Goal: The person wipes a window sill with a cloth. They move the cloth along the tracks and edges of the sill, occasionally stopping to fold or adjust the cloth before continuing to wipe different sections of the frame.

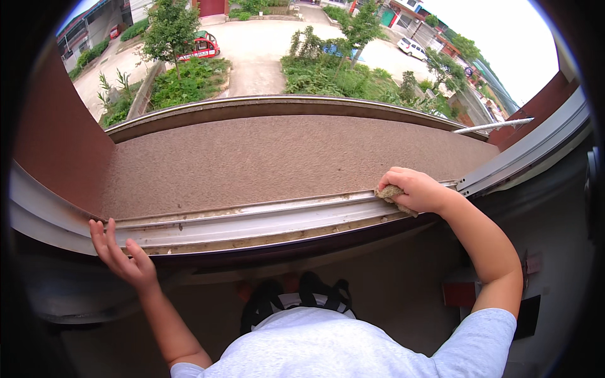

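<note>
A white metal window track (pixel 264 220) runs across the view, with brown dirt along its grooves. My right hand (pixel 413 189) grips a tan, damp-looking cloth or sponge (pixel 392 193) and presses it on the track near its right end. At the left end, my left hand (pixel 122 255) has its fingers spread and holds nothing; its fingertips are at the corner of the frame, and whether they touch it I cannot tell.
Beyond the track lies a rough brown outer ledge (pixel 283 156) with a raised rim. A pale rod (pixel 494 125) crosses its right corner. White side frames (pixel 534 137) rise at both ends. Outside, far below, are trees, a road and vehicles.
</note>
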The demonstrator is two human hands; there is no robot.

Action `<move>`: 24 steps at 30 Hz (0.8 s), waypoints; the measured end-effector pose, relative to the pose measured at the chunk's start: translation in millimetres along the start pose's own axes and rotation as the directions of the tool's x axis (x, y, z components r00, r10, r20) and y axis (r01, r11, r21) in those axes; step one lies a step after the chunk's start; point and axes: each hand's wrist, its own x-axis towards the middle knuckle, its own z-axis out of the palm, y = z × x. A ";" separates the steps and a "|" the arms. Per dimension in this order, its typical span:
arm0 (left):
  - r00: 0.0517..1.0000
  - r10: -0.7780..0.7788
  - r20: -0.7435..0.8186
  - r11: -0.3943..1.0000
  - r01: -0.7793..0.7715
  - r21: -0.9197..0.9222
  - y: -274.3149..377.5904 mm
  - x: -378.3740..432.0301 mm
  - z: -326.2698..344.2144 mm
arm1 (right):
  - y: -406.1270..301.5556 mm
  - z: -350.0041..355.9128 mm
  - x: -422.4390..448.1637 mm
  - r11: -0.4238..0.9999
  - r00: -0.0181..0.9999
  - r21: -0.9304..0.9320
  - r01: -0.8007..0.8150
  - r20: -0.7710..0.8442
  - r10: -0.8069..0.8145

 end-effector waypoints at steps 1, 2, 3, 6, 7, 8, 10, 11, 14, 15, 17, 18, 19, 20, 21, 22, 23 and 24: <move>1.000 0.005 0.005 1.000 -0.005 0.007 1.0 -0.3 0.0 | 18.8 -3.7 -14.0 0.998 0.998 -0.025 -0.058 0.003 0.059; 1.000 0.006 0.002 1.000 -0.006 0.006 -1.9 -2.2 -0.9 | 39.5 -6.4 -27.7 0.991 0.992 -0.049 -0.124 -0.012 0.124; 1.000 0.005 0.000 1.000 -0.005 0.001 -4.6 -4.7 -0.6 | 59.5 -10.1 -42.8 0.978 0.981 -0.075 -0.194 -0.028 0.192; 1.000 -0.002 -0.007 1.000 0.001 -0.025 -5.4 -9.4 1.9 | 97.7 -15.7 -73.2 0.938 0.939 -0.058 -0.342 -0.057 0.339; 1.000 -0.004 -0.010 1.000 0.003 -0.029 -5.2 -10.2 0.7 | 100.1 -13.7 -72.0 0.947 0.950 -0.087 -0.308 -0.074 0.302; 1.000 -0.010 -0.021 1.000 0.009 -0.027 -5.5 -12.2 -1.4 | 99.3 -11.2 -70.7 0.954 0.960 -0.117 -0.275 -0.091 0.266; 0.999 -0.016 -0.032 1.000 0.015 -0.024 -7.0 -18.3 -8.9 | 91.5 -7.2 -62.9 0.963 0.972 -0.143 -0.227 -0.101 0.214; 0.999 0.009 -0.040 1.000 -0.009 -0.003 -7.3 -20.1 -11.4 | 83.3 -6.2 -57.4 0.975 0.978 -0.109 -0.194 -0.098 0.184; 0.997 0.053 -0.053 0.998 -0.052 0.030 -9.4 -26.4 -23.3 | 43.3 0.0 -27.8 0.997 0.992 -0.020 -0.081 -0.094 0.079; 0.997 0.044 -0.057 0.999 -0.043 0.023 -7.1 -28.0 -24.8 | 29.4 4.2 -16.7 0.999 0.995 -0.006 -0.046 -0.094 0.045; 0.998 0.027 -0.062 1.000 -0.026 0.002 2.7 -29.0 -26.1 | 0.9 16.3 5.9 0.999 0.995 -0.013 0.033 -0.095 -0.034; 0.998 0.014 -0.069 1.000 -0.016 -0.025 5.2 -30.9 -27.0 | -19.2 21.3 19.9 0.998 0.994 -0.007 0.061 -0.085 -0.061; 0.997 -0.002 -0.076 0.998 -0.003 -0.066 8.7 -32.3 -26.0 | -35.2 29.6 35.0 0.988 0.982 0.016 0.152 -0.118 -0.149; 0.996 -0.018 -0.090 0.993 0.007 -0.115 12.4 -32.6 -24.1 | -56.6 35.8 49.4 0.983 0.974 -0.025 0.184 -0.132 -0.186; 0.998 0.005 -0.056 0.996 -0.010 -0.093 10.5 -34.1 -29.8 | -81.1 37.9 63.8 0.980 0.975 -0.001 0.197 -0.109 -0.196; 0.998 0.017 -0.052 0.991 -0.024 -0.131 11.8 -35.9 -28.6 | -99.5 44.0 77.4 0.967 0.958 0.003 0.254 -0.141 -0.251; 0.998 0.039 -0.046 0.984 -0.047 -0.169 12.5 -37.5 -24.3 | -118.8 47.8 89.7 0.957 0.947 0.018 0.289 -0.150 -0.284; 0.995 0.086 -0.046 0.980 -0.093 -0.176 16.5 -35.7 -23.0 | -135.7 53.5 102.9 0.956 0.948 0.042 0.291 -0.145 -0.282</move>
